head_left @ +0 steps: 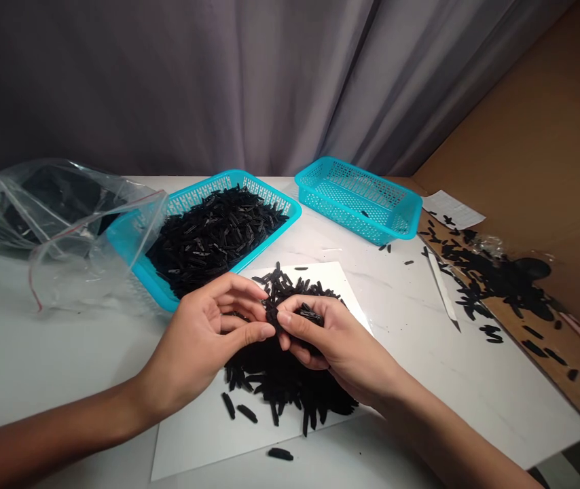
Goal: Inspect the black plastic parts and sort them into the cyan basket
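Both hands meet above a heap of small, narrow black pieces (290,387) on a white sheet (188,441). A few such pieces lie in the cupped palm of my right hand (320,329), whose thumb and forefinger pinch a black piece (272,314). From the other side, the curled fingers and thumb of my left hand (229,316) close on that piece at their tips. Exactly how the two sets of fingertips share it is partly hidden. Loose pieces lie at the sheet's near side, and one black piece (280,454) sits just off its edge.
Behind the heap stands a blue basket (269,241) full of black pieces. A second blue basket (392,227) is at the back right. On the left lies a clear plastic bag (91,251) with black contents. A white pencil-like tool (443,288) lies beside scattered pieces on brown cardboard (570,394).
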A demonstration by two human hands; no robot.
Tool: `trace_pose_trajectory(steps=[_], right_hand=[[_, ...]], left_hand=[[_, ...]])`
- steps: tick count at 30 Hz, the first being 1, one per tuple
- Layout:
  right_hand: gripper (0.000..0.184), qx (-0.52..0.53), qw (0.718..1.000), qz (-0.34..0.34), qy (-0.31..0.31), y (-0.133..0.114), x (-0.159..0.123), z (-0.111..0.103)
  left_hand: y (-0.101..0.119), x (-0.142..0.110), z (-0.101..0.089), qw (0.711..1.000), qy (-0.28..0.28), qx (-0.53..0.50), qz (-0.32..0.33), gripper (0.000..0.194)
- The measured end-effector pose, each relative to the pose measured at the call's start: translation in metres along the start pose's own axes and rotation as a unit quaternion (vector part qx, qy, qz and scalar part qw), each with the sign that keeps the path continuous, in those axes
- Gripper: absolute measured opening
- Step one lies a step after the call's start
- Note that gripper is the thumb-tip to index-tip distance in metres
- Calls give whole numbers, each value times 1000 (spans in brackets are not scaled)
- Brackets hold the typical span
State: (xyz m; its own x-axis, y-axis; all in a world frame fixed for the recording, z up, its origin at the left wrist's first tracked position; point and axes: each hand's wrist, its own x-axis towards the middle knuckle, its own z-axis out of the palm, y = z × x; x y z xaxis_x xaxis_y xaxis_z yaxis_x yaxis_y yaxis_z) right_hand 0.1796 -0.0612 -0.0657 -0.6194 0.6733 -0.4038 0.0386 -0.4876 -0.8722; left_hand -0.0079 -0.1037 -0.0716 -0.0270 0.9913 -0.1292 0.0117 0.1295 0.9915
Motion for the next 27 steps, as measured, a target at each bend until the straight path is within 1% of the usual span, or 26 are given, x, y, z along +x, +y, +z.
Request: trace_pose_trajectory(steps=[3,7,9,15,18,22,27], right_hand=[[40,12,1000,5,-9,0,0,-1],[38,19,999,13,-24,0,1,-4],[37,15,1000,10,-23,0,1,-5],[33,17,1000,-5,-12,-2,-1,-4],[32,10,1000,-11,-5,-4,-2,-5],[30,-9,1000,-20,-1,-5,-2,-9],[25,-43,999,-24,-19,-6,-1,-16]], left_hand=[[-2,0,-1,999,10,24,35,25],[-3,0,-3,991,-16,78,103,15],[-3,1,-4,986,-28,95,133,13],[-2,1,-6,978,-33,116,170,11],[-3,1,-5,979,-28,111,168,12],[-4,1,-5,983,-13,101,150,13],[-2,2,-4,989,-4,89,122,11]])
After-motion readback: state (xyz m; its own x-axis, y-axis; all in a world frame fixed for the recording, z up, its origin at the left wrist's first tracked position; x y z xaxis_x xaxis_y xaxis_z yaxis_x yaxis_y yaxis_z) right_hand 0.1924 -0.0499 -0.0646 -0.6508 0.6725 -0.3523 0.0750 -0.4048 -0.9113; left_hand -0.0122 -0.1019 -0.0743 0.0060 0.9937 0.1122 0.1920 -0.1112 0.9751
